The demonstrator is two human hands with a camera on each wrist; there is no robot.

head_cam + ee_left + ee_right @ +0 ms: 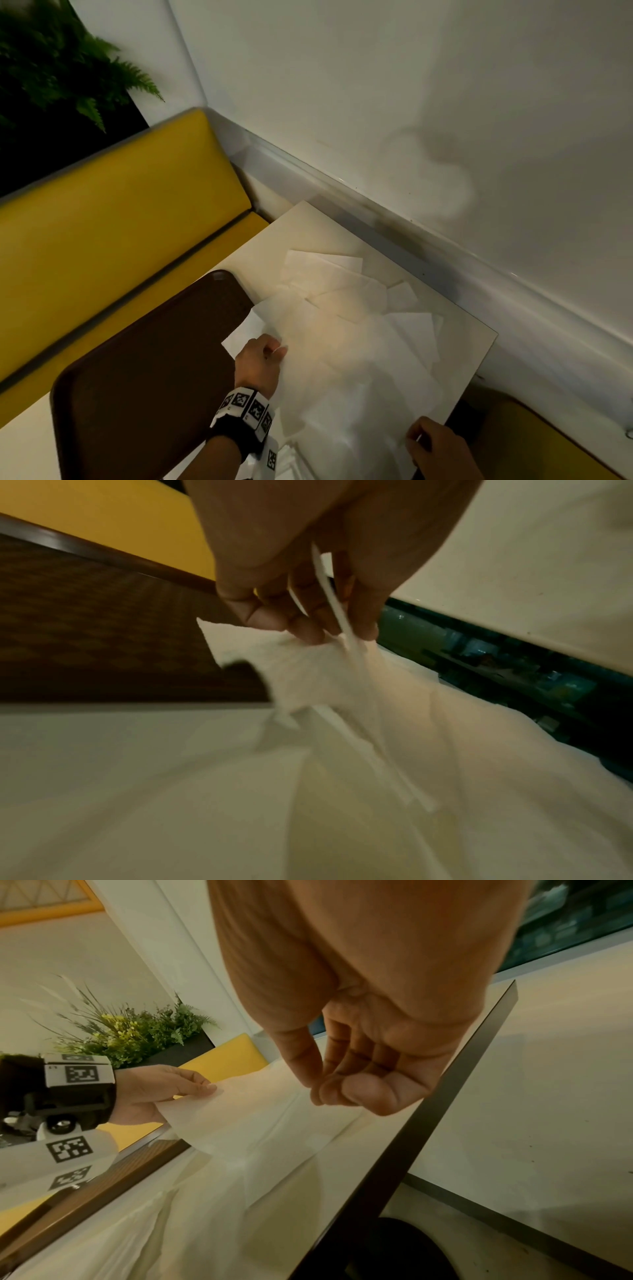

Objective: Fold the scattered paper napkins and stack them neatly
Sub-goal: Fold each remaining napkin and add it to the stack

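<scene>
While most of the paper napkins [329, 284] lie scattered and overlapping across the pale, smooth desk [308, 222], one large sheet is being held up just above it, so the step in hand is judged to be the opening of a single napkin's fold. A dark brown tray [147, 359] with rounded corners and a woven-looking texture is seen just beside the heap, one napkin corner lapping its edge, with a glossy yellow bench seat [113, 212] behind it. The lifted napkin [260, 1123], thin, soft and translucent where light passes through, is pinched at its far edge by the left hand [262, 363]. Its near edge is pinched between thumb and curled fingertips of the right hand [352, 1074]. The next move is judged to call for edges brought together squarely, since such limp paper creases crookedly.
</scene>
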